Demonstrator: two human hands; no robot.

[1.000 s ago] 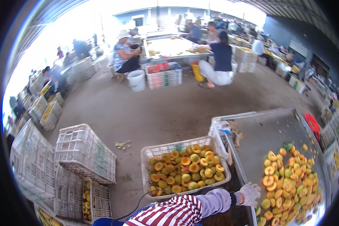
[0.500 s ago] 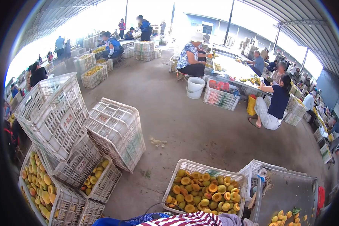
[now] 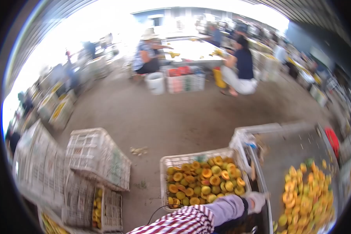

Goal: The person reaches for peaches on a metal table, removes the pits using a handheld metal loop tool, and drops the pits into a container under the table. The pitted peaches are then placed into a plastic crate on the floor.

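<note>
My left hand [image 3: 257, 201], in a pale glove, reaches from a red-and-white striped sleeve with a lilac cuff cover. It is over the near-left rim of a metal-topped table [image 3: 275, 156], and its fingers are smeared by motion. On that table lies a heap of halved yellow-orange stone fruit [image 3: 300, 195]. Left of the hand, a white plastic crate [image 3: 163, 187] is filled with more halved fruit [image 3: 206, 179], and my forearm crosses its near corner. My right hand is outside the view.
White crates [image 3: 97, 156] are stacked at the left, some with fruit. A pale crate [image 3: 241, 136] abuts the metal table; a red object [image 3: 331, 142] is at its far side. Across the concrete floor, people sit at a white table [image 3: 193, 50], near a white bucket [image 3: 155, 83].
My view has swung to the right and tilted, so the metal table and its fruit heap show more fully. My left forearm and gloved hand have come into sight by the table rim.
</note>
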